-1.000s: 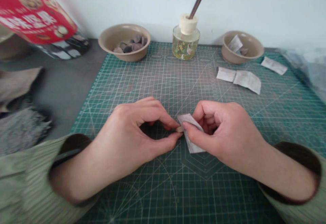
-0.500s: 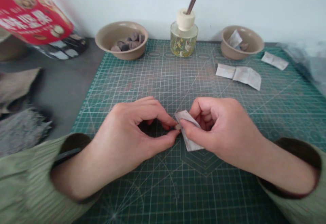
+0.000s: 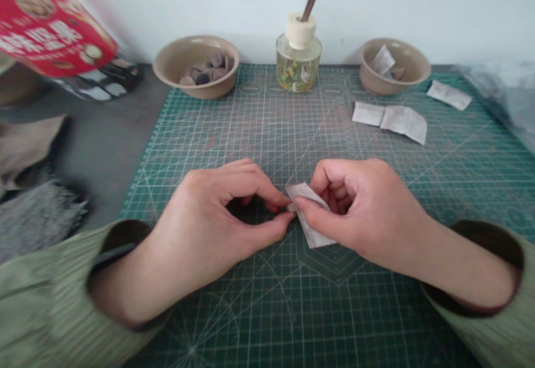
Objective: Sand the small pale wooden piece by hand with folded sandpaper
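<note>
Paper sachet (image 3: 311,228) is sitting low over the middle of the green cutting mat (image 3: 259,134), its left corner being nipped by the left hand (image 3: 217,217) between thumb and forefinger. Right hand (image 3: 368,212) is gripping its body; pinching close together on the edge should be giving the cleanest control.

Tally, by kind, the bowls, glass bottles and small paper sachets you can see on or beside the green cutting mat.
Round tan bowls: 2, one holding dark pieces, one holding a sachet
Clear glass bottle with a stick: 1
Small grey paper sachets: 5, held, in bowl, on mat
Total: 8
</note>
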{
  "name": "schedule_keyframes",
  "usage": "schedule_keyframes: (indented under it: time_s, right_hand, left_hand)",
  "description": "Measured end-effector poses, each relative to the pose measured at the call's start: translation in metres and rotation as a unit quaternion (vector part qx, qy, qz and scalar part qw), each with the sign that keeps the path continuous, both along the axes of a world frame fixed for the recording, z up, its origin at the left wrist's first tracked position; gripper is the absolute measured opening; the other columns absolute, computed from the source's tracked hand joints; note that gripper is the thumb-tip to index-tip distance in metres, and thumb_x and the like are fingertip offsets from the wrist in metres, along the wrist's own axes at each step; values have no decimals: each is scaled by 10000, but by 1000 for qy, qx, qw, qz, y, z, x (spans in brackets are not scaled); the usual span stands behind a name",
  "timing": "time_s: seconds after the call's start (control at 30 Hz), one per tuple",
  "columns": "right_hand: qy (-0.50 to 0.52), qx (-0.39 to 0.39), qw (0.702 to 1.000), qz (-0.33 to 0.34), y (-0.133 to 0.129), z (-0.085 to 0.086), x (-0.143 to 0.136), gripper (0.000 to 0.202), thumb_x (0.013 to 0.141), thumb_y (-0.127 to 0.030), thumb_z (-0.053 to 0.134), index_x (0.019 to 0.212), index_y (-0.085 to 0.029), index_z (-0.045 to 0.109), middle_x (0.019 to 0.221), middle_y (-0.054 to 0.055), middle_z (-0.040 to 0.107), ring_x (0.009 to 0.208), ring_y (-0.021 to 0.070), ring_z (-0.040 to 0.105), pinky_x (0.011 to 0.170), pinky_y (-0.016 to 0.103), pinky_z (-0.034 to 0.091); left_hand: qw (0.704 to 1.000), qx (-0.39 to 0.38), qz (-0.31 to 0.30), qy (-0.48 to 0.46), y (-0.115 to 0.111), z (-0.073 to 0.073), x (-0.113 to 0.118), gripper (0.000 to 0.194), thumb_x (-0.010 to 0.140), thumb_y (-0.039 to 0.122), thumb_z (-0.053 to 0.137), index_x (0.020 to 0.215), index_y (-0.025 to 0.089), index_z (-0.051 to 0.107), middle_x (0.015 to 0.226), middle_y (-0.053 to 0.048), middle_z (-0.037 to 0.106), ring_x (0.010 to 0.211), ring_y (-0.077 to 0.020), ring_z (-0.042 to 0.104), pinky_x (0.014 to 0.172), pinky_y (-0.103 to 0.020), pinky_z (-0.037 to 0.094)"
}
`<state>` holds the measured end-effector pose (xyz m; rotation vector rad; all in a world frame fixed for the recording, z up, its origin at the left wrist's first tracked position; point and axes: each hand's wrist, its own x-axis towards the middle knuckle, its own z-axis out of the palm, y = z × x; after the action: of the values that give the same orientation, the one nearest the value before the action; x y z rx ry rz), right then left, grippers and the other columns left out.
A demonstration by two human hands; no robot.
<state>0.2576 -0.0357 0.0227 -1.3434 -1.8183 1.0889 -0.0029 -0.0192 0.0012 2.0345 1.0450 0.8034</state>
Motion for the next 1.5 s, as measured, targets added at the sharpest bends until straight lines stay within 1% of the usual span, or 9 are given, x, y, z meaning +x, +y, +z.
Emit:
schedule_keyframes:
  time_s: [0.1,0.37,0.53,0.87,0.97,1.1,1.2,1.43,1.5]
  right_hand:
    - [-4,7,1000,-10,-1,0,0,344,997,-204,864,765,-280,621,608,-93,623,515,103,532,554,292,417]
    - [-20,6,1000,9,-2,2,2,334,1004,-199,871,783,-281,634,610,-93,655,511,109,553,589,304,453]
    - [-12,14,1000,1,-2,2,0,331,1001,-190,863,781,-281,634,614,-95,647,512,108,560,602,303,460]
    - [-16,11,1000,18,-3,0,2,339,995,-204,865,778,-282,617,591,-98,613,515,109,533,611,314,450]
    - [-22,6,1000,-5,-3,1,3,352,994,-217,864,766,-285,606,586,-89,610,530,119,534,597,318,434]
    - [-19,-4,1000,13,-1,2,4,343,984,-223,876,765,-285,619,590,-93,629,518,113,531,584,314,440]
    - [-19,-3,1000,-6,0,3,4,339,985,-217,863,760,-285,618,599,-83,648,521,117,540,581,317,439]
    - [-12,2,1000,1,-1,1,2,346,984,-208,870,773,-286,608,606,-94,625,517,112,538,606,314,454]
    - [-8,0,1000,21,-1,0,1,353,990,-206,875,774,-286,607,599,-100,617,511,108,531,613,313,456]
  left_hand:
    - [1000,-1,5,3,0,0,0,105,1036,221,971,984,308,944,951,43,906,807,-167,796,789,-334,629]
    - [1000,-18,8,-5,0,2,2,103,1026,230,973,975,317,951,970,38,928,844,-183,829,791,-348,623]
    - [1000,-16,12,4,0,3,1,97,1024,232,970,968,305,942,959,30,923,820,-182,807,773,-349,616]
    - [1000,-15,10,3,1,2,2,98,1028,237,969,965,307,943,956,36,920,821,-175,807,766,-344,596]
    - [1000,-21,5,-4,1,2,0,88,1028,253,986,972,314,955,957,25,923,824,-189,810,752,-360,589]
    - [1000,-20,4,-7,2,1,-1,105,1026,236,981,960,312,950,944,25,916,822,-187,803,748,-362,582]
    - [1000,-19,5,-6,2,1,-1,94,1033,247,981,971,313,956,950,23,915,819,-189,802,748,-364,583]
    - [1000,-16,7,0,1,2,1,99,1038,244,967,967,305,937,957,30,909,825,-182,803,768,-356,589]
    - [1000,-18,8,1,1,2,0,104,1038,240,964,960,300,929,961,29,912,834,-182,813,772,-355,591]
